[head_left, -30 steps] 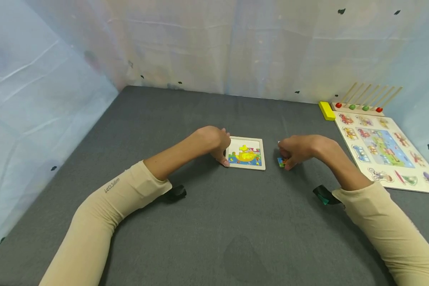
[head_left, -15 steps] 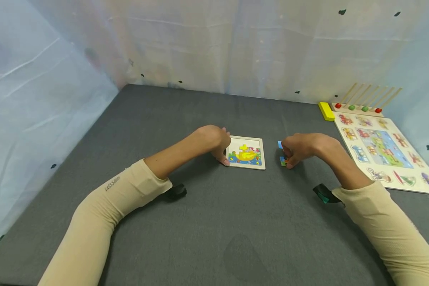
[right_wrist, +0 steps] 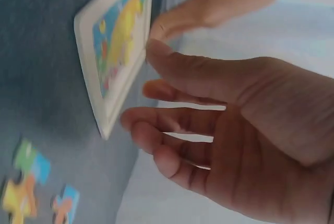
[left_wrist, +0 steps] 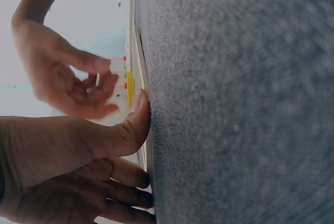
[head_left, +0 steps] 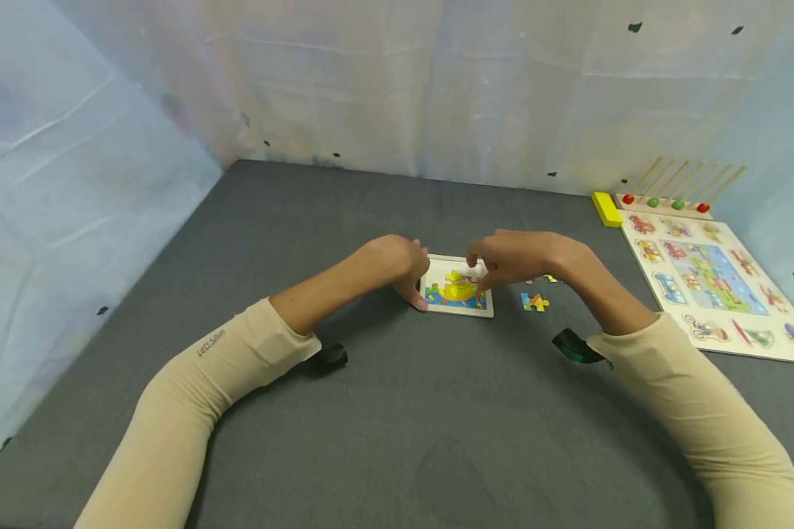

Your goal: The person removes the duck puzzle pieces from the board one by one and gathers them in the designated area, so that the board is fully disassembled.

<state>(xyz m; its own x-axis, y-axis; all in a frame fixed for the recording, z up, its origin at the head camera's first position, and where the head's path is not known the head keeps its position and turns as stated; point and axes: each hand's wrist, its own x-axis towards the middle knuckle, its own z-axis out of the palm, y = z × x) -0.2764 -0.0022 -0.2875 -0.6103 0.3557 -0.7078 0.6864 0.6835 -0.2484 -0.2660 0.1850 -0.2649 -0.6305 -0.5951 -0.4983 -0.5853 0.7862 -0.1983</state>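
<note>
- Puzzle (head_left: 445,266) lies flat on the table (head_left: 344,441), nearer its far edge than its near one, the yellow duck picture partly filled in, just as half a second ago.
- Right hand (head_left: 512,255) has moved left since then: it was down at the loose pieces (head_left: 535,302) and now hovers over the puzzle's right side, leaving those pieces more exposed (some are partly behind the wrist).
- Its thumb and fingers are parted by a moderate gap, the fingers gently bent, as the right wrist view shows.
- Left hand (head_left: 397,266) has stayed put, gripping the puzzle's left edge, thumb at the near corner and fingers toward the far one.
- Both forearms come in from the table's near side in cream sleeves (head_left: 238,353), wrists bent, the right forearm slanting in from the right and the left from the left.
</note>
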